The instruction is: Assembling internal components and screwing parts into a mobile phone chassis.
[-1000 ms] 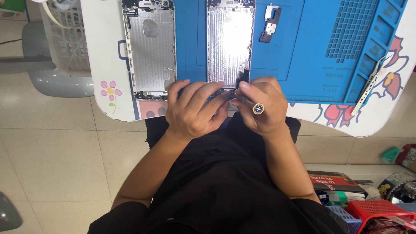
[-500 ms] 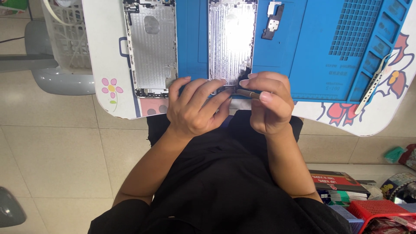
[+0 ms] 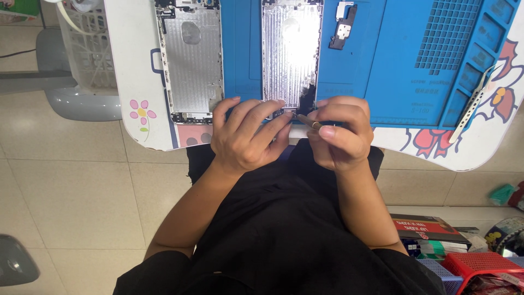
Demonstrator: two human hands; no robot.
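Observation:
My left hand (image 3: 244,136) rests at the near edge of the blue work mat (image 3: 382,65), its fingertips on the bottom end of a silver phone panel (image 3: 289,54) that lies on the mat. My right hand (image 3: 339,134) is closed around a thin screwdriver (image 3: 309,122), whose tip points at the panel's lower right corner beside a dark part. A second opened silver phone housing (image 3: 192,60) lies to the left, half on the mat and half on the white table (image 3: 131,76).
A small black part (image 3: 343,30) sits on the mat above my right hand. Metal tweezers (image 3: 474,101) lie at the mat's right edge. A white basket (image 3: 87,49) stands left of the table. Boxes and a red basket (image 3: 480,265) are on the tiled floor at right.
My right hand has turned, so the screwdriver now lies flatter with its end hidden under the fingers. The left hand has stayed on the panel's bottom end.

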